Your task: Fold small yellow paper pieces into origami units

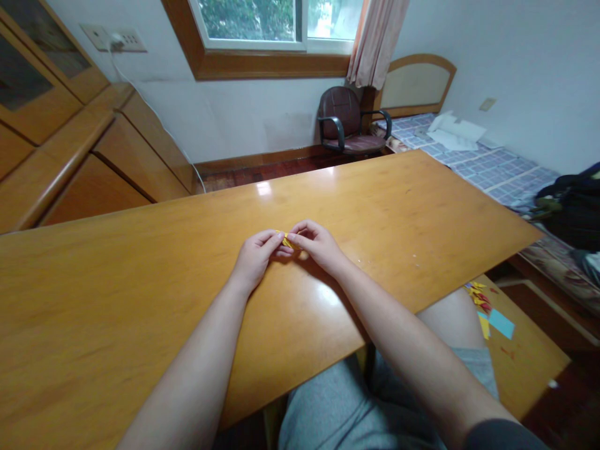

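A small yellow piece of folded paper is pinched between my two hands, just above the wooden table. My left hand grips its left end with thumb and fingers. From the other side, my right hand holds the right end between thumb and forefinger. Fingers cover most of the paper, so its exact folded shape cannot be made out.
On a lower wooden bench at right lie several yellow and red folded paper pieces and a light blue paper sheet. Beyond the table stand a brown armchair and a bed with a black bag.
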Demonstrator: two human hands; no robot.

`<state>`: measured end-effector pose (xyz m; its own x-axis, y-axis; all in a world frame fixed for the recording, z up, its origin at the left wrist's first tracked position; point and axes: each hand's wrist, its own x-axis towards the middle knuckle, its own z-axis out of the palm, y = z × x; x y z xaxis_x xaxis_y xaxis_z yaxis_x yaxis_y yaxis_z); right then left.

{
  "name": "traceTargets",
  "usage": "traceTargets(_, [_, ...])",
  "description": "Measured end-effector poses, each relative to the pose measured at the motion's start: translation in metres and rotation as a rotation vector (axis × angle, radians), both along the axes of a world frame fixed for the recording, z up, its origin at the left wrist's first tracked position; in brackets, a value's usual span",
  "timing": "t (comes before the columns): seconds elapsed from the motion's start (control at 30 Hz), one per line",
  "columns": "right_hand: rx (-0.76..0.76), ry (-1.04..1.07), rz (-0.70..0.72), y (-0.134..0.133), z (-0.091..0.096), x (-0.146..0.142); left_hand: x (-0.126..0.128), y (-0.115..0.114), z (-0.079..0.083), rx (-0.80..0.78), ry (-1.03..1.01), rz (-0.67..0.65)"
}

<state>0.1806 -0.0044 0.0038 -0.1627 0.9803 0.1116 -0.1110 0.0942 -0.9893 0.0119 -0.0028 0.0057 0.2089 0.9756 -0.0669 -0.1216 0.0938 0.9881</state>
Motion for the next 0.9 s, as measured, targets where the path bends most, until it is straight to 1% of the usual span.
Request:
traceTargets(0.27, [0.0, 0.004, 0.009, 0.0016, -0.0021, 0.0001, 0.0001, 0.0008, -0.0006, 0.004, 0.0, -0.006])
traceTargets(0.6, [-0.082, 0.117, 0.028, 0.0025, -0.0012, 0.0004, 0.0002, 0.0002, -0.0004, -0.001, 0.014, 0.005])
traceTargets(0.8, [-0.097, 0.13, 0.038, 0.0038, -0.0015, 0.0015, 0.001, -0.0003, 0.0015, 0.015, 0.026, 0.007])
traceTargets(0.9, [-0.116, 0.128, 0.054, 0.004, -0.0013, 0.0018, 0.0022, -0.0012, 0.0033, 0.021, 0.033, 0.031])
